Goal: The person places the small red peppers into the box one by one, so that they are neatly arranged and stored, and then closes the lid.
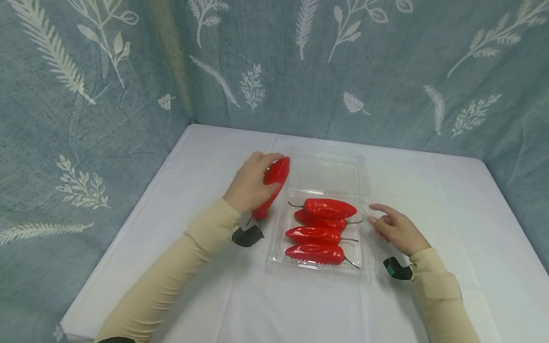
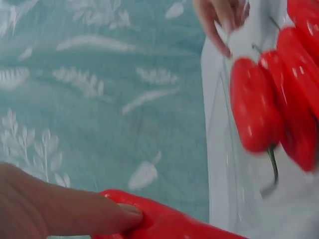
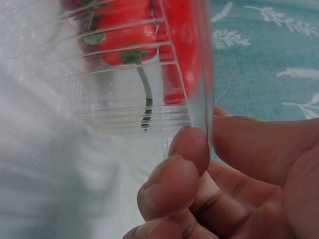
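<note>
My left hand (image 1: 252,185) grips a long red pepper (image 1: 279,172) left of a clear plastic box (image 1: 279,238). That pepper is tilted, its stem end down toward me; in the left wrist view the thumb (image 2: 84,211) presses on its side. Several red peppers (image 1: 315,254) with thin green stems lie crosswise in the box, the two farthest overlapping. At the box's right side is my right hand (image 1: 399,232). The right wrist view shows its thumb and fingertips pinching the clear rim, with peppers visible through the ribbed wall (image 3: 114,117).
The box's clear lid (image 1: 324,175) lies folded back behind it. All stands on a white-covered table (image 1: 429,190). Blue-green cloth (image 1: 291,85) with pale leaf prints hangs behind and at the sides. A small black device (image 1: 248,236) sits at the left wrist, another (image 1: 397,269) at the right.
</note>
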A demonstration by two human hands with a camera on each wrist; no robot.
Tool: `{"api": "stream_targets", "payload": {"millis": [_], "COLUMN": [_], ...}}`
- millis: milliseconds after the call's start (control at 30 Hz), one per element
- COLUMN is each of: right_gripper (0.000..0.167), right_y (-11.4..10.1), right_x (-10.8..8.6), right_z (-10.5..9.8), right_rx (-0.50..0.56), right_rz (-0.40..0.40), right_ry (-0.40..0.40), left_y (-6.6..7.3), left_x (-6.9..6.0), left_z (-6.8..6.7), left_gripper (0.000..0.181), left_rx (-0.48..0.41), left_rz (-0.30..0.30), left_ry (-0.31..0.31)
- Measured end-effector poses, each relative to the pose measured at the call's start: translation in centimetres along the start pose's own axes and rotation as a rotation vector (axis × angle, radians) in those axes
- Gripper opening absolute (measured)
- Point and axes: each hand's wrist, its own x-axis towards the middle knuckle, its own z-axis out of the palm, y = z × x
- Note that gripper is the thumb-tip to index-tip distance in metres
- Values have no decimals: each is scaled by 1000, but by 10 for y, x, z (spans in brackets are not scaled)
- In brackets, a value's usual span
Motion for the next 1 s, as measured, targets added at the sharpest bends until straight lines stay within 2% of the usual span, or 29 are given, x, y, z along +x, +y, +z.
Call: {"api": "stream_targets", "payload": {"millis": [67, 167, 300, 433, 633, 800, 900, 1000], "right_gripper": [51, 50, 50, 50, 50, 51, 50, 50], "right_y": [0, 0, -1, -1, 1, 2, 2, 2], "right_x": [-1, -1, 0, 1, 0, 0, 0, 1], "right_z": [1, 2, 2, 1, 0, 0, 0, 0], "right_rx": [5, -1, -17, -22, -15, -7, 2, 4], "right_rz": [1, -5, -10, -10, -15, -15, -11, -1], "right_ry": [-3, -1, 4, 7, 10, 11, 7, 7], "left_y": [12, 26, 40, 50, 59, 62, 61, 59], "left_x": [0, 1, 4, 5, 4, 4, 3, 1], "left_z": [6, 16, 31, 49, 78, 95, 102, 108], "left_gripper": [63, 61, 60, 61, 62, 60, 59, 60], "left_rx": [18, 67, 127, 199, 314, 384, 422, 449], "left_rz": [50, 171, 304, 378, 448, 515, 516, 487], "left_ry": [-30, -74, -148, -208, -253, -276, -293, -316]}}
